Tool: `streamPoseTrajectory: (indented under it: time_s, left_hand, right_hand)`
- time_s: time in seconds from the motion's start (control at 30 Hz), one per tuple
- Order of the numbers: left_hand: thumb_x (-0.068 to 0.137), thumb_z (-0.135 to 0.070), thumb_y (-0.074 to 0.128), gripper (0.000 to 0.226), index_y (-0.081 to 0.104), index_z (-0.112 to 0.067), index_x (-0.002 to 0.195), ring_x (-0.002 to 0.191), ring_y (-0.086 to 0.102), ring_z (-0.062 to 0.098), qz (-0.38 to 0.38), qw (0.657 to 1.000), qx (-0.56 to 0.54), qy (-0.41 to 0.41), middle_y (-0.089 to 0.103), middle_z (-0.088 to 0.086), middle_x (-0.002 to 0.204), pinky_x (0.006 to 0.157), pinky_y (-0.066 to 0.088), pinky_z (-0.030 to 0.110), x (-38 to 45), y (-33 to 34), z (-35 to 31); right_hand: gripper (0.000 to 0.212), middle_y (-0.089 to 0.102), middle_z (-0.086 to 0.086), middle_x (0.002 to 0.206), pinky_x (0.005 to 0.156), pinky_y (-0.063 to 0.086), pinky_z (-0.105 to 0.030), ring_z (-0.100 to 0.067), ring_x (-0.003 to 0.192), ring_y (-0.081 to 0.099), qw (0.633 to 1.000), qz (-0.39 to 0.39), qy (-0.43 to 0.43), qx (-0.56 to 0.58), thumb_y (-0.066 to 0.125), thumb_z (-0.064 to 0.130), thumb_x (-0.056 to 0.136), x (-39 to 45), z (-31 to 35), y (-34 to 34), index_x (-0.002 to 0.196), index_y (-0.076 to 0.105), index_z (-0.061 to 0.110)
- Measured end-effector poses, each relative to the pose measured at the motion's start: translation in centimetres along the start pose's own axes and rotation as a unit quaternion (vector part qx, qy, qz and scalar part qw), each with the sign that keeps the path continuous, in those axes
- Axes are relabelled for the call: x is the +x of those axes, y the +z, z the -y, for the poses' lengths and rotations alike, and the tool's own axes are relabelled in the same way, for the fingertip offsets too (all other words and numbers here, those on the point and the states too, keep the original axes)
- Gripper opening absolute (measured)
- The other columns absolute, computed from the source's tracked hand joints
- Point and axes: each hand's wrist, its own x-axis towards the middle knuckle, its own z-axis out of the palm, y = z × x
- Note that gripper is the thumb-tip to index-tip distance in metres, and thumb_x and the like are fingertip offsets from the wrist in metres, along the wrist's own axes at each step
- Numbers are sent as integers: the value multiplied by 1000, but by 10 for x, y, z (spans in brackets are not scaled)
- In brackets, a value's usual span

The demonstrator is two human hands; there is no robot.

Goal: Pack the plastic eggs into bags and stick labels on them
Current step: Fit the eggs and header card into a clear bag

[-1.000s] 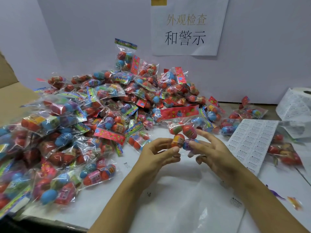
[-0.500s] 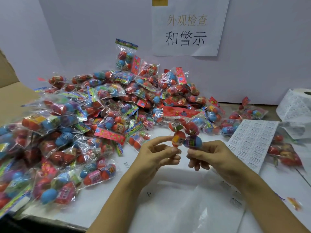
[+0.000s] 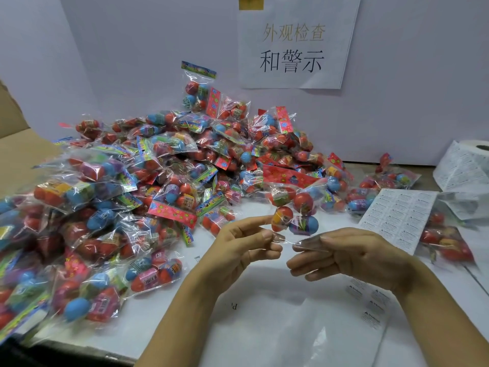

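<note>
Our hands have drawn apart since a moment ago — the left hand pinches the bag of eggs by its clear lower edge, the right hand pinches the other end, above the table's middle. We judge it ready for a label.

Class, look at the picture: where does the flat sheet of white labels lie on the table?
The sheet of labels lies on the right of the head view, just beyond the right hand, below the label roll.
</note>
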Motion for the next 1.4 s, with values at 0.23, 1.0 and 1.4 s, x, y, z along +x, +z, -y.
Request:
streamPoseTrajectory:
  time_s: [0.23,1.0,1.4]
  left_hand:
    - [93,-9,73,28,74,-28,113,96,73,24,-122,979,159,46,74,9,107,82,61,33,5,3,10]
    - [92,-32,68,20,76,-19,105,89,75,29,-80,992,93,21,76,13,100,70,61,39,1,16,8]
    - [87,-21,75,10,84,-23,90,90,75,16,-113,986,119,25,79,5,97,74,58,23,3,14,13]
  right_hand:
    - [42,73,-15,120,91,59,-34,-31,115,69,991,-129,-10,-44,54,24,92,17,-11,9,127,66,6]
    - [40,75,11,85,58,45,-25,-4,68,63,911,-363,-123,-156,63,57,75,33,-20,38,98,76,26]
    - [17,70,-10,69,61,41,-29,-8,60,57,914,-372,-114,-116,73,19,89,41,-28,35,71,75,19]
